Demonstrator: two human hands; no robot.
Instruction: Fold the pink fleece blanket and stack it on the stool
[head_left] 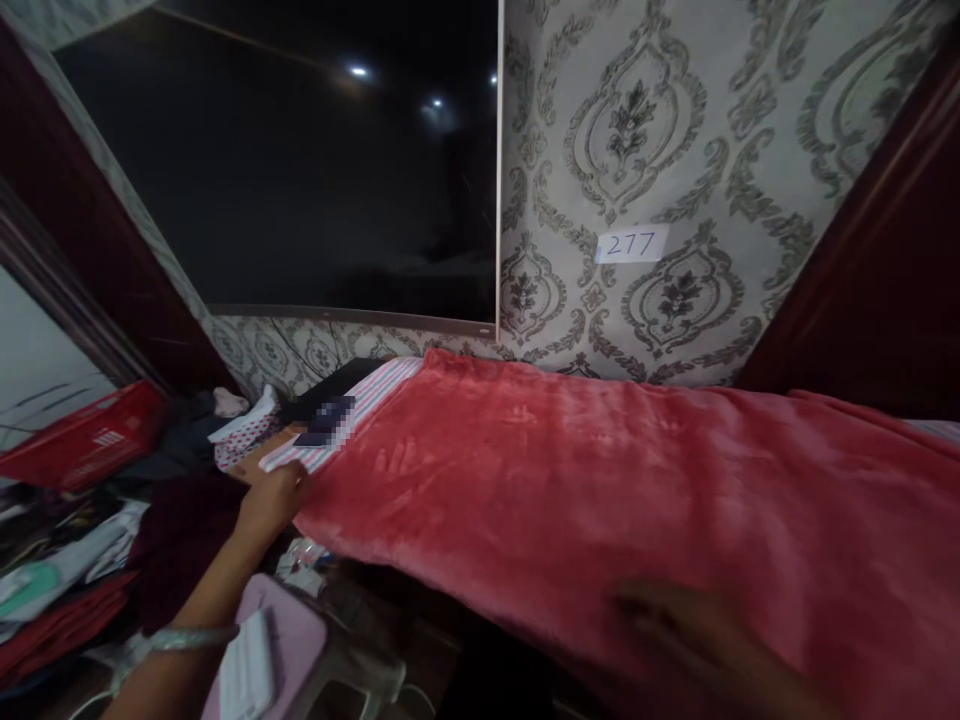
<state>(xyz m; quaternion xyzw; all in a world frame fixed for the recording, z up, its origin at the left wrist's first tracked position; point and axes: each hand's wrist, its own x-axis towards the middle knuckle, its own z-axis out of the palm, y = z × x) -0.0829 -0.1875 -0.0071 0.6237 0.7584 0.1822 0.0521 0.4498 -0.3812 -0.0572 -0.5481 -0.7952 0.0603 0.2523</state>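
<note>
A red plush blanket (525, 460) lies spread over a long surface along the wall. At its near left corner my left hand (276, 492) is closed, fingers curled round the blanket's edge. A striped cloth (386, 383) shows from under the blanket's left side, just beyond that hand. My right hand (675, 610) is low over the front part of the blanket, smeared by motion, so its fingers cannot be made out. Whether it touches the fabric is unclear.
A dark, partly blurred-out object (322, 425) lies on the striped cloth. A pink stool (300, 625) bearing a white item (247, 670) stands below left. Clothes and a red bag (90, 440) are piled at the left. A large television (322, 170) hangs behind.
</note>
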